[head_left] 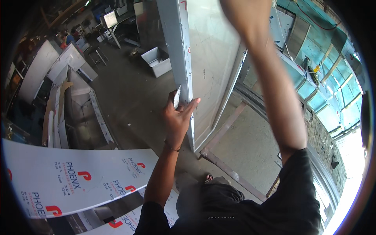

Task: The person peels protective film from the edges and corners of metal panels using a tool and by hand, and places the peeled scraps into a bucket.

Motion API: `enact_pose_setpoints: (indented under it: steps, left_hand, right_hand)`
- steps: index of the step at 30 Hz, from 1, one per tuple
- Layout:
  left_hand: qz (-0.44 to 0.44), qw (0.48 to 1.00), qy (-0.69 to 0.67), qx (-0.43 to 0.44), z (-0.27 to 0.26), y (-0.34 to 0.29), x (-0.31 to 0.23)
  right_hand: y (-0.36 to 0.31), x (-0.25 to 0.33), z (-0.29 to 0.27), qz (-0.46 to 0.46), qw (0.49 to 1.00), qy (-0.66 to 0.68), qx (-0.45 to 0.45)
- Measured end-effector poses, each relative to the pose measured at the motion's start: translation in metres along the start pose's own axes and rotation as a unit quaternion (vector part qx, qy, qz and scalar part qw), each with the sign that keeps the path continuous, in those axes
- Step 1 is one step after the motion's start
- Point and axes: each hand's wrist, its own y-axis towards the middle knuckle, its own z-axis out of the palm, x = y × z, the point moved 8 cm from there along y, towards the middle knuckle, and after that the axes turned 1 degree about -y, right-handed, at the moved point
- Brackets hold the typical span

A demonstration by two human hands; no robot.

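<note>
A tall metal panel [211,74] with a folded rim stands upright in front of me, covered in pale film. My left hand [178,117] is closed at the panel's left edge, with the thumb on its front side and fingers curled at the outer side. A small whitish, pointed piece [177,98] shows between those fingers and the edge; its kind is unclear. My right arm reaches up past the panel's right side. At the top of the view my right hand [248,15] is smeared by motion and partly cut off, its fingers out of sight.
Film-covered steel sheets [98,168] lie at the lower left, beside large metal housings [84,102]. An open metal box [158,62] sits on the floor. Under the panel is a brown metal floor frame [223,162]. Teal-tinted sheets [329,78] stretch along the right.
</note>
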Motion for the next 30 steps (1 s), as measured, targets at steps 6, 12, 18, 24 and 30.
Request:
enact_pose_setpoints:
  steps: [6,12,18,24,30]
  left_hand:
    - [-0.011,0.998,-0.060,0.031,0.016,0.000,0.019]
    - [0.030,0.995,-0.091,0.039,-0.033,-0.016,0.039]
    - [0.189,0.893,0.336,0.233,-0.034,-0.017,-0.009]
    - [0.328,0.786,0.467,0.240,-0.019,-0.002,-0.023]
    - [0.306,0.776,0.478,0.275,-0.021,-0.024,0.014]
  right_hand:
    - [-0.146,0.026,-0.004,0.290,0.903,0.096,0.301]
    - [-0.174,0.033,0.017,0.269,0.923,0.150,0.232]
    - [-0.180,0.029,0.029,0.297,0.919,0.187,0.181]
    - [-0.182,0.032,0.037,0.264,0.944,0.120,0.154]
    - [-0.188,0.028,0.049,0.282,0.941,0.151,0.113]
